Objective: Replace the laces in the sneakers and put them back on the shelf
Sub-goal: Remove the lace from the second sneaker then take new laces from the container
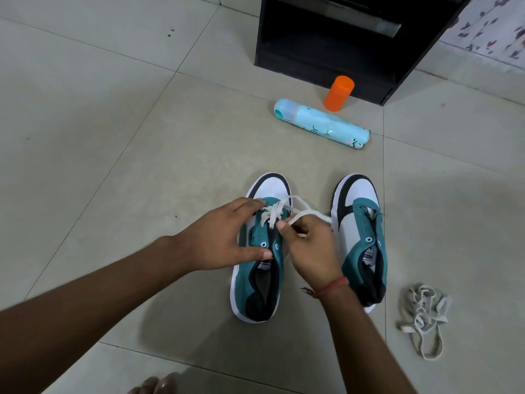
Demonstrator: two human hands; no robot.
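Note:
Two teal, black and white sneakers stand side by side on the tiled floor, toes pointing away from me. The left sneaker (262, 277) has a white lace (277, 213) threaded through its front eyelets. My left hand (218, 237) holds this sneaker's side, fingers at the lace near the toe and thumb by the tongue. My right hand (308, 245) pinches the lace end over the sneaker. The right sneaker (360, 237) has bare eyelets. A heap of loose grey-white laces (424, 314) lies on the floor to the right.
A dark shelf unit (338, 41) stands at the back. In front of it an orange cap (339, 93) stands beside a light-blue spray can (321, 125) lying on its side. My toes (154, 386) show at the bottom edge.

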